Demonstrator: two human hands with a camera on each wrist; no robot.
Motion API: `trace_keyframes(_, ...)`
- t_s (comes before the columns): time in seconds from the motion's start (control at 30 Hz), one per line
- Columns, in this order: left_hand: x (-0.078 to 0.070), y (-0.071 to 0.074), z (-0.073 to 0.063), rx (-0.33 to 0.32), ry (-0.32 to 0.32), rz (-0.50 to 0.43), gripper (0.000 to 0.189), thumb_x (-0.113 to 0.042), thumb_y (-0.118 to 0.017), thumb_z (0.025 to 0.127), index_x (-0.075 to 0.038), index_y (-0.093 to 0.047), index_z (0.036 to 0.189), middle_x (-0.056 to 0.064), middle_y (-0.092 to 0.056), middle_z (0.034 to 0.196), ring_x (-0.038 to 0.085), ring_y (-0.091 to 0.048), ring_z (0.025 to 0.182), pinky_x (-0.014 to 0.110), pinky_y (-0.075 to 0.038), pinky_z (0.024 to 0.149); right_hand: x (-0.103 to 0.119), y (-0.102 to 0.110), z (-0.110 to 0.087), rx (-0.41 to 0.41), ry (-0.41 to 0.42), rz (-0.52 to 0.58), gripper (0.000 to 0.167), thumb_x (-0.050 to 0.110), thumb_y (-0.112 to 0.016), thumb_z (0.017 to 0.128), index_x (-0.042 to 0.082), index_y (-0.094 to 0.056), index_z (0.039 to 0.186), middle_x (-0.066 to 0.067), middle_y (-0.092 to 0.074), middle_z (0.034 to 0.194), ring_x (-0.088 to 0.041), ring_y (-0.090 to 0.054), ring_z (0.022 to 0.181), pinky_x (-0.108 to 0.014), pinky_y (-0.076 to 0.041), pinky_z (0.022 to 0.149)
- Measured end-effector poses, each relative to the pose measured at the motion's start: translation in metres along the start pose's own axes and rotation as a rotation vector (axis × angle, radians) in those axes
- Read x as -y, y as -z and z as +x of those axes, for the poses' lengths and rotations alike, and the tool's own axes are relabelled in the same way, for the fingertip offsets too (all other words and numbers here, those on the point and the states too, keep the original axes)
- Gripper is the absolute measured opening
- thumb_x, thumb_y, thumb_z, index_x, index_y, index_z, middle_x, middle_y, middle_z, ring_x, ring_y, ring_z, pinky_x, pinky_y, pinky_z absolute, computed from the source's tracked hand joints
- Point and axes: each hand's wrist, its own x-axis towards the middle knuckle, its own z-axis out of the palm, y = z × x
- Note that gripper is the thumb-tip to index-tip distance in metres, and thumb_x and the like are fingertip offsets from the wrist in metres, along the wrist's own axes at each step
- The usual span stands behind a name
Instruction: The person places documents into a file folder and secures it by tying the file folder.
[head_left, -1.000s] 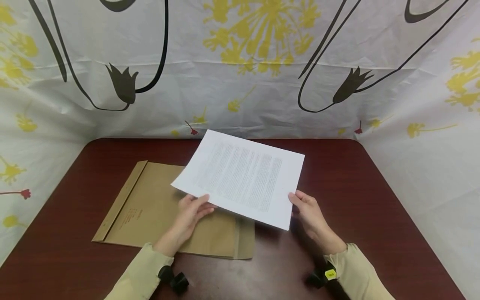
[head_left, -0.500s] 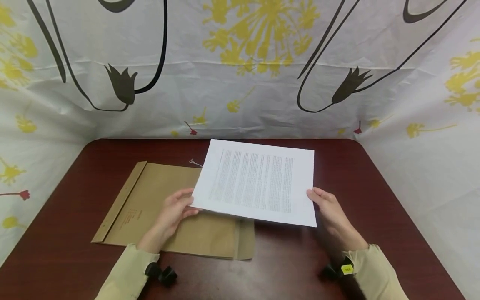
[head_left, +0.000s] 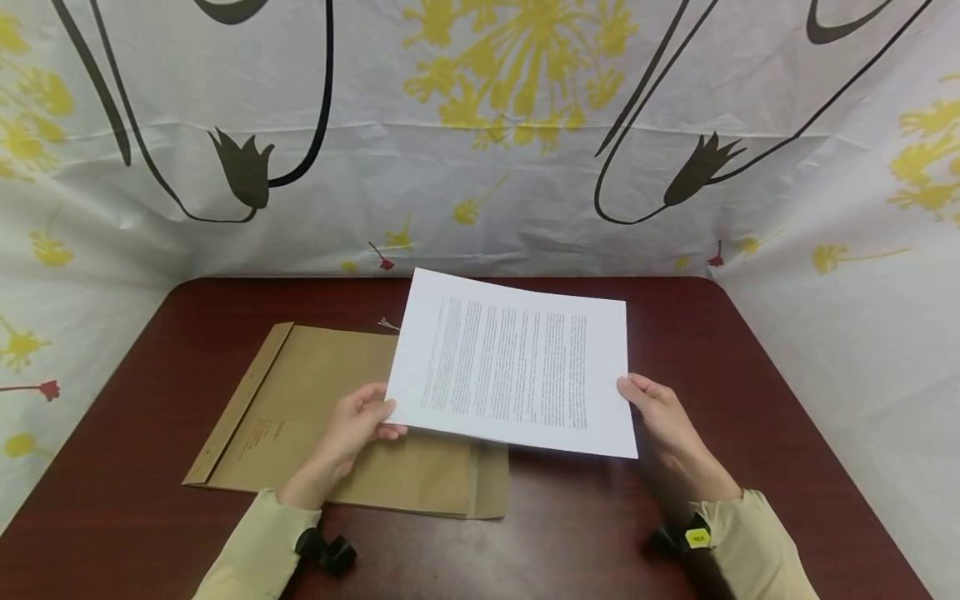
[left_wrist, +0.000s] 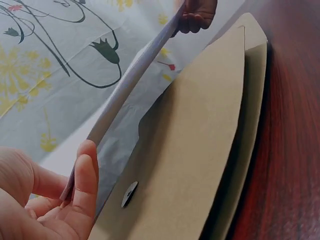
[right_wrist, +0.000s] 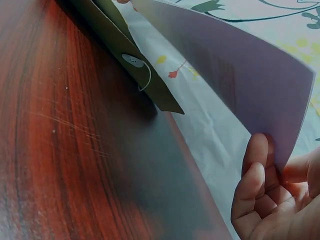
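Note:
A stack of printed white paper (head_left: 510, 367) is held up over the table, tilted, with its text side facing the head camera. My left hand (head_left: 356, 429) pinches its lower left corner between thumb and fingers. At the right edge, my right hand (head_left: 667, 425) grips the paper the same way, thumb on top. Beneath the paper and the left hand lies a brown kraft envelope (head_left: 315, 417), partly covered. The left wrist view shows a round white button (left_wrist: 129, 194) on the envelope. In the right wrist view the paper's underside (right_wrist: 250, 85) shows faint print.
The dark red wooden table (head_left: 712, 400) carries the envelope on its left side. A pale string end (head_left: 388, 324) sticks out beyond the envelope's far edge. Behind and beside the table hangs a white curtain (head_left: 480, 192) with flower prints.
The left hand has moved left to the paper's corner, and the right hand has shifted right. The paper has turned to lie squarer and moved slightly right. The envelope stays put.

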Motion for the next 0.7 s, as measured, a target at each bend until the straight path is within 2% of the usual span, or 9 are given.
trace_keyframes(0.23, 0.0, 0.0, 0.0, 0.016, 0.009, -0.047, 0.032, 0.005, -0.045, 0.092, 0.017, -0.042, 0.121, 0.009, -0.063, 0.08, 0.011, -0.062, 0.06, 0.02, -0.05, 0.058, 0.001, 0.001, 0.002, -0.048, -0.051, 0.003, 0.045, 0.03, -0.047, 0.098, -0.009, -0.049, 0.121, 0.008, -0.064, 0.082, -0.007, -0.059, 0.074, -0.025, -0.05, 0.065)
trace_keyframes(0.43, -0.001, -0.006, -0.003, 0.046, 0.022, -0.063, 0.032, 0.005, -0.046, 0.092, 0.018, -0.041, 0.122, 0.009, -0.063, 0.078, 0.011, -0.062, 0.06, 0.02, -0.051, 0.057, -0.001, 0.008, 0.001, -0.064, -0.014, -0.057, 0.042, 0.029, -0.05, 0.097, -0.007, -0.051, 0.119, 0.009, -0.065, 0.083, -0.008, -0.061, 0.073, -0.026, -0.051, 0.063)
trace_keyframes(0.57, -0.002, -0.011, -0.004, 0.095, 0.02, -0.046, 0.035, 0.004, -0.048, 0.092, 0.017, -0.041, 0.123, 0.011, -0.065, 0.08, 0.013, -0.063, 0.061, 0.021, -0.052, 0.059, -0.001, 0.016, -0.002, -0.076, -0.011, -0.017, 0.036, 0.028, -0.053, 0.096, -0.002, -0.053, 0.115, 0.009, -0.066, 0.082, -0.008, -0.062, 0.072, -0.027, -0.052, 0.061)
trace_keyframes(0.7, -0.002, -0.016, -0.006, 0.178, 0.007, 0.0, 0.034, 0.0, -0.049, 0.093, 0.018, -0.042, 0.121, 0.012, -0.064, 0.082, 0.014, -0.065, 0.064, 0.023, -0.053, 0.061, -0.002, 0.031, -0.006, -0.077, -0.047, 0.07, 0.033, 0.032, -0.056, 0.094, 0.006, -0.054, 0.114, 0.009, -0.067, 0.084, -0.009, -0.064, 0.072, -0.027, -0.053, 0.061)
